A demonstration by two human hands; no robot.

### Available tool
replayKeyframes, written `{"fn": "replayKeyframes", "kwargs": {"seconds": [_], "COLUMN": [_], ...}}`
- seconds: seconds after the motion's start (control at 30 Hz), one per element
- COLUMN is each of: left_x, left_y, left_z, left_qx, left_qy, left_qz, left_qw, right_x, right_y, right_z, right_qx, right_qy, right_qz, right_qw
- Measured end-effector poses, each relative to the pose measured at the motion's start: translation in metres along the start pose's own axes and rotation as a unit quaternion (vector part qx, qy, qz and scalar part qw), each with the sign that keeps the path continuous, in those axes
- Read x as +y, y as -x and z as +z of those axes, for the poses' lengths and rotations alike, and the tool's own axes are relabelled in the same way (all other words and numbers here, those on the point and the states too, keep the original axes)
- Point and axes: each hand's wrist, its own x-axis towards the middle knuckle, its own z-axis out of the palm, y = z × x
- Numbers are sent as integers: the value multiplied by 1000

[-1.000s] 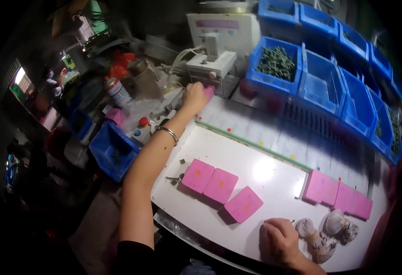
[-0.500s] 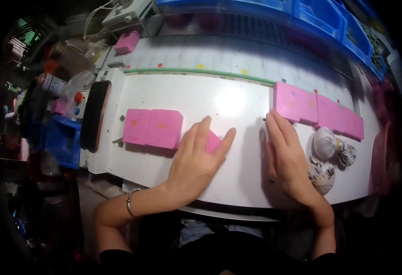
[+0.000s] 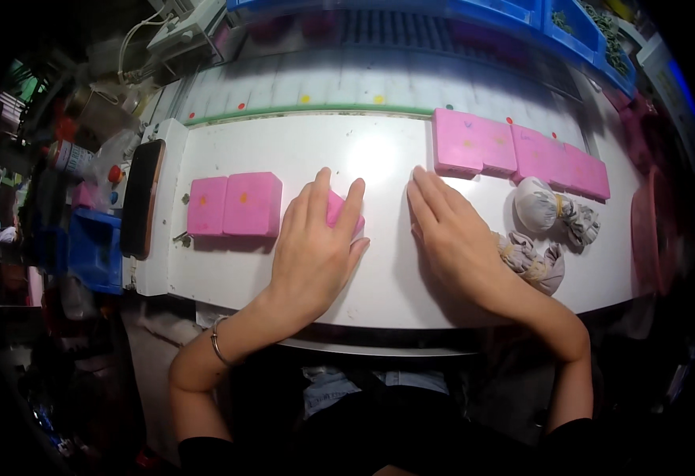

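My left hand (image 3: pixel 313 238) lies over a pink block (image 3: pixel 335 211) on the white board, its fingers spread and stretched out. Part of the block shows between two fingers and the thumb; the rest is covered, so a firm hold cannot be made out. To its left, two pink blocks (image 3: pixel 235 205) with small yellow marks stand side by side. My right hand (image 3: pixel 452 230) rests on the board with straight fingers close together, nothing seen in it. Beyond it, several pink blocks (image 3: pixel 518 151) form a row. Two tied cloth bundles, one rounded (image 3: pixel 536 205) and one crumpled (image 3: pixel 534 262), lie beside that hand.
A dark phone (image 3: pixel 143 198) leans on the board's raised left edge. Behind the white board (image 3: pixel 387 293) runs a green strip (image 3: pixel 308 109) with coloured dots beyond it. Blue bins (image 3: pixel 577 32) stand at the back, another blue bin (image 3: pixel 97 250) at left, a pink basin (image 3: pixel 650 230) at right.
The view has shifted, so the scene sits further left and higher. My left hand has turned over the block, and its thumb now shows. My right hand has moved closer to the left.
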Motion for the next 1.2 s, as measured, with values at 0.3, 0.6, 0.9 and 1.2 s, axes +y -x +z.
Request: {"fn": "replayKeyframes", "kwargs": {"seconds": [0.3, 0.6, 0.9, 1.2], "left_x": [-1, 1, -2, 20], "left_y": [5, 5, 5, 7], "left_z": [1, 3, -4, -2], "left_qx": [13, 27, -1, -14], "left_qy": [-7, -19, 50, 505], "left_qz": [-11, -30, -96, -31], "left_qw": [1000, 999, 994, 862], "right_x": [-44, -11, -50, -30], "right_y": [70, 47, 85, 54], "right_z": [-30, -11, -16, -49], "right_qx": [-78, -38, -153, -3], "right_qy": [-151, -189, -232, -403], "right_qz": [0, 67, -177, 101], "right_qw": [985, 979, 944, 910]}}
